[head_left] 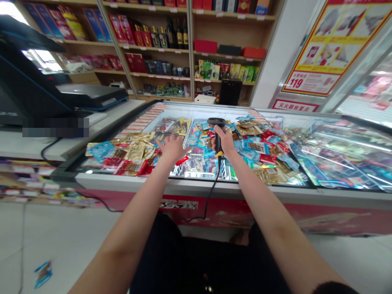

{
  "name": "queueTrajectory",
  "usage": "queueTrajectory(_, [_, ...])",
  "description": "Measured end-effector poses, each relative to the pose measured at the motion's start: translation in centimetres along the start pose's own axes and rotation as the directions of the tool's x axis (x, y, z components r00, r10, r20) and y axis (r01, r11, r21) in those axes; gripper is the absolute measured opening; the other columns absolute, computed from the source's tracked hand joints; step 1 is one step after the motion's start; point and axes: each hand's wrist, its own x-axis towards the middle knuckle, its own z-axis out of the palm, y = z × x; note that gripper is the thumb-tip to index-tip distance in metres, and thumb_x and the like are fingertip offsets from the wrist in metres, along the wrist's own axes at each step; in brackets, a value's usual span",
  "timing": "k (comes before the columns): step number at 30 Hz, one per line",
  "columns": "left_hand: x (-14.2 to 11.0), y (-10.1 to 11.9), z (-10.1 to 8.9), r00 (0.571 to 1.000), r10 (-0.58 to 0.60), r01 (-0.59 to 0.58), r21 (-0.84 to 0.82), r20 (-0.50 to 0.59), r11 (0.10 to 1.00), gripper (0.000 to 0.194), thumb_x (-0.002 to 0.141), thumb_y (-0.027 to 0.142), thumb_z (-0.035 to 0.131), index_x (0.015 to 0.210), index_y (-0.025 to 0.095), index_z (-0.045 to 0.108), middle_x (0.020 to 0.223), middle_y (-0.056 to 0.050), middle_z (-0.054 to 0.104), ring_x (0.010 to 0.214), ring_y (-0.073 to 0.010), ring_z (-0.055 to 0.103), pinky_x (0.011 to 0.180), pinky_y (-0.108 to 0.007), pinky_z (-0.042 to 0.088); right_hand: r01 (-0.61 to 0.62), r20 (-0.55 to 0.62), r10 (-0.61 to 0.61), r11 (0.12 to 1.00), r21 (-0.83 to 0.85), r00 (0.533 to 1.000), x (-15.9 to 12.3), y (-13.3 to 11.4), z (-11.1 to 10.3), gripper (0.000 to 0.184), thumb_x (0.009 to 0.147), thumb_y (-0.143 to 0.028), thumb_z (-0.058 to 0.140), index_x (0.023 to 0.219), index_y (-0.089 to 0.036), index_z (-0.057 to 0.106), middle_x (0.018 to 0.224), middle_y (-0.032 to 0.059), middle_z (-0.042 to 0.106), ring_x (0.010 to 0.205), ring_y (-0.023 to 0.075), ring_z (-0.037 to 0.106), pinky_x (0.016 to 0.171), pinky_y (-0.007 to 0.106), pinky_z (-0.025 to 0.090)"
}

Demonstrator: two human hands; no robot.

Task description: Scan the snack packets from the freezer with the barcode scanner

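Observation:
My right hand [226, 141] is wrapped round the handle of a black barcode scanner [218, 136], whose cable hangs down over the freezer's front edge. Fingers spread, my left hand [173, 148] is over the left heap of snack packets [134, 151], at its right side; whether it touches any packet I cannot tell. That heap mixes gold, red and blue wrappers. A second heap of blue, red and gold packets [260, 143] lies right of the scanner. Both heaps rest on the glass-topped chest freezer [196, 181], with more packages visible inside below.
A black scale with a screen [92, 96] stands on the white counter [73, 134] at left. Shelves [188, 51] with boxes and bottles line the back. The black scanner cable [211, 190] loops by the freezer front. One blue packet [43, 274] lies on the floor.

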Motion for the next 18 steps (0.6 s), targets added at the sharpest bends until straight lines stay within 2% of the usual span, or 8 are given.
queueTrajectory(4, [-2.0, -2.8, -0.7, 0.995, -0.02, 0.015, 0.048, 0.101, 0.999, 0.091, 0.071, 0.08, 0.076, 0.145, 0.029, 0.062, 0.161, -0.025, 0.051, 0.153, -0.0568, 0.036, 0.12, -0.085, 0.014, -0.012, 0.047, 0.014, 0.999, -0.034, 0.999, 0.2, 0.9, 1.4, 0.048, 0.087, -0.064, 0.079, 0.088, -0.024, 0.053, 0.049, -0.0064, 0.06, 0.033, 0.0124, 0.054, 0.033, 0.022, 0.041])
queueTrajectory(6, [-2.4, -3.7, -0.6, 0.989, -0.008, 0.001, 0.05, 0.15, 0.999, 0.099, 0.069, 0.082, 0.076, 0.15, 0.029, 0.058, 0.165, -0.026, 0.047, 0.154, -0.0576, 0.034, 0.119, -0.085, 0.016, -0.017, 0.065, 0.02, 0.998, -0.053, 0.998, 0.4, 1.3, 1.8, 0.048, 0.086, -0.064, 0.08, 0.089, -0.023, 0.054, 0.049, -0.0063, 0.06, 0.033, 0.0127, 0.055, 0.033, 0.022, 0.042])
queueTrajectory(8, [-2.4, -4.1, -0.3, 0.988, 0.003, -0.011, 0.056, 0.154, 0.998, 0.103, 0.069, 0.085, 0.074, 0.154, 0.029, 0.054, 0.168, -0.026, 0.043, 0.155, -0.0576, 0.033, 0.12, -0.083, 0.018, -0.016, 0.077, 0.022, 0.997, -0.07, 0.997, 0.5, 1.6, 2.1, 0.044, 0.09, -0.061, 0.077, 0.089, -0.023, 0.055, 0.049, -0.006, 0.06, 0.034, 0.0127, 0.055, 0.033, 0.021, 0.042])
queueTrajectory(13, [-0.4, -3.7, 0.7, 0.995, 0.07, -0.076, 0.078, 0.075, 0.994, 0.097, 0.086, 0.085, 0.055, 0.161, 0.025, 0.045, 0.162, -0.028, 0.049, 0.153, -0.0523, 0.039, 0.122, -0.078, 0.02, -0.026, 0.079, 0.035, 0.994, -0.11, 0.996, 0.8, 1.5, 2.8, 0.041, 0.092, -0.057, 0.076, 0.087, -0.023, 0.053, 0.048, -0.0058, 0.06, 0.033, 0.0126, 0.055, 0.034, 0.021, 0.043])
queueTrajectory(18, [3.3, -3.0, 1.1, 0.987, 0.122, -0.136, 0.142, 0.103, 0.98, 0.095, 0.094, 0.082, 0.042, 0.166, 0.019, 0.036, 0.16, -0.028, 0.051, 0.151, -0.0479, 0.044, 0.123, -0.075, 0.021, -0.03, 0.098, 0.044, 0.99, -0.134, 0.994, 1.5, 1.3, 3.4, 0.044, 0.091, -0.059, 0.077, 0.087, -0.023, 0.052, 0.047, -0.0056, 0.059, 0.032, 0.0133, 0.054, 0.032, 0.022, 0.043])
